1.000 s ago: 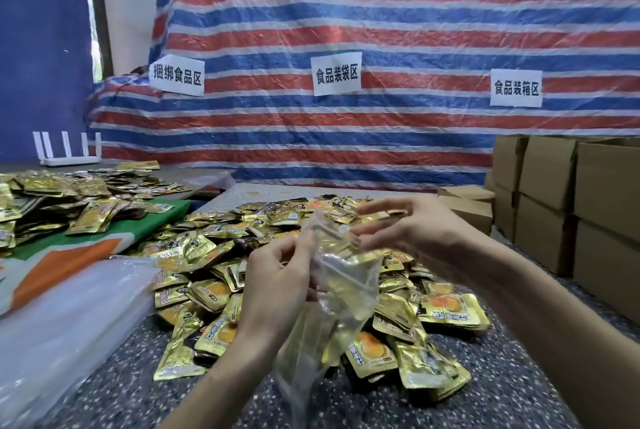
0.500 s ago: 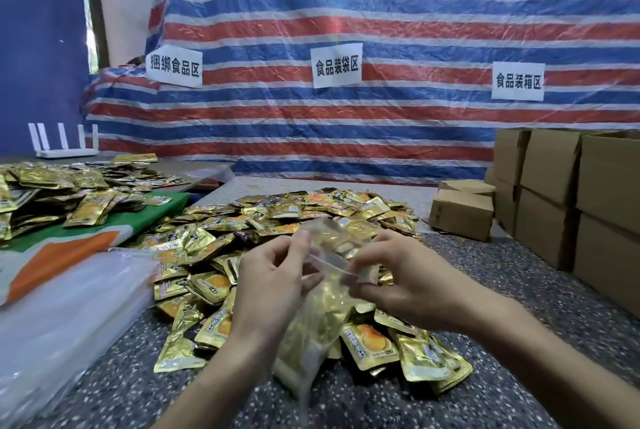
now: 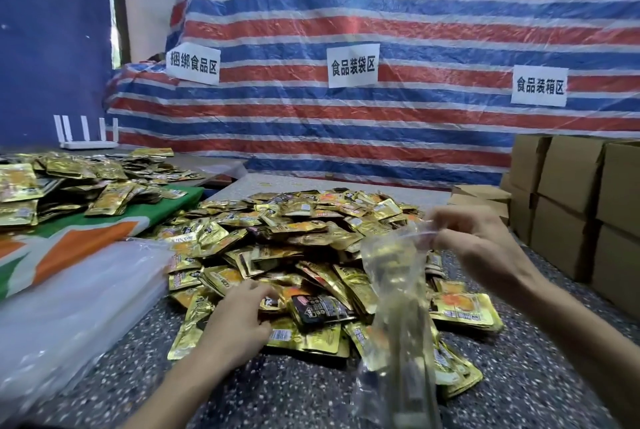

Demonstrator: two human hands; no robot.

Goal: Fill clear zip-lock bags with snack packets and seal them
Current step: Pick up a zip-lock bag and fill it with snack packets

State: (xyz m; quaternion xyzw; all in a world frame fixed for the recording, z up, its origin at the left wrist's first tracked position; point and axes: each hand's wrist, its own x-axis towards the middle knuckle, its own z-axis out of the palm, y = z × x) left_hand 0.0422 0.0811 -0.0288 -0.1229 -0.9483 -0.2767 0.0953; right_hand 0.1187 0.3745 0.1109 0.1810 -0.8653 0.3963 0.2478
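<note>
A clear zip-lock bag [image 3: 398, 293] hangs upright over the near right side of a big pile of gold snack packets [image 3: 277, 241]. My right hand [image 3: 474, 238] pinches the bag's top edge and holds it up. The bag looks to have nothing in it; gold packets show through its film. My left hand [image 3: 239, 321] is down on the near edge of the pile, fingers curled over a gold packet [image 3: 277, 304] beside a dark packet [image 3: 322, 310]. Whether the fingers grip that packet is not plain.
A stack of clear bags [image 3: 76, 310] lies at the near left. A second heap of gold packets [image 3: 62, 182] sits on a green and orange cloth [image 3: 86, 245]. Cardboard boxes [image 3: 575, 193] are stacked at the right. A striped tarp [image 3: 381, 30] hangs behind the speckled table [image 3: 294, 390].
My left hand has let go of the bag's mouth and dropped to the pile. My right hand has carried the bag to the right, holding it alone by the top.
</note>
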